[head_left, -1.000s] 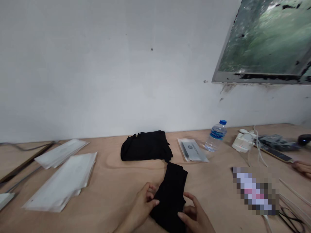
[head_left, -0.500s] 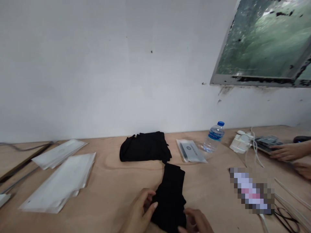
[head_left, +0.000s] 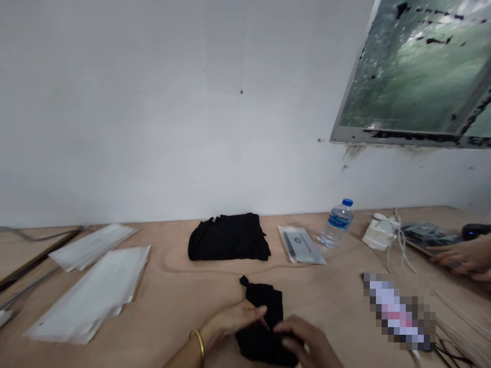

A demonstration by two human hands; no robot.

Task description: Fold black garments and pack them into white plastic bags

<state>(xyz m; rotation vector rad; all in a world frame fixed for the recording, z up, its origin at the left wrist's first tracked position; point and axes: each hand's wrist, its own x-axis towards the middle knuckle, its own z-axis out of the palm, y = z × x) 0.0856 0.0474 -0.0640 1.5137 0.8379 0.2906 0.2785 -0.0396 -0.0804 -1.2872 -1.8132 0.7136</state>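
Observation:
A narrow folded black cloth [head_left: 264, 300] lies on the table in front of me, with a small knot-like tip at its far left corner. My left hand [head_left: 232, 321], with a gold bangle [head_left: 198, 345] on the wrist, reaches over it from the left; thumb and finger are close together on the fabric. At the cloth's right side, my right hand [head_left: 305, 338] has its fingers curled onto the fabric, their tips partly hidden. Beyond, near the wall, a larger folded black cloth [head_left: 230, 237] lies flat.
White packets [head_left: 92, 299] lie in two piles at left. A printed packet [head_left: 302, 245] and a water bottle [head_left: 337, 224] stand right of the larger cloth. Farther right are a white adapter [head_left: 380, 232], cables, a pixelated object [head_left: 397, 312] and another person's hand [head_left: 462, 255].
The narrow cloth has been drawn toward me, away from the larger one, and its near part looks refolded. My left hand has moved right across it; my right hand's fingers have come inward.

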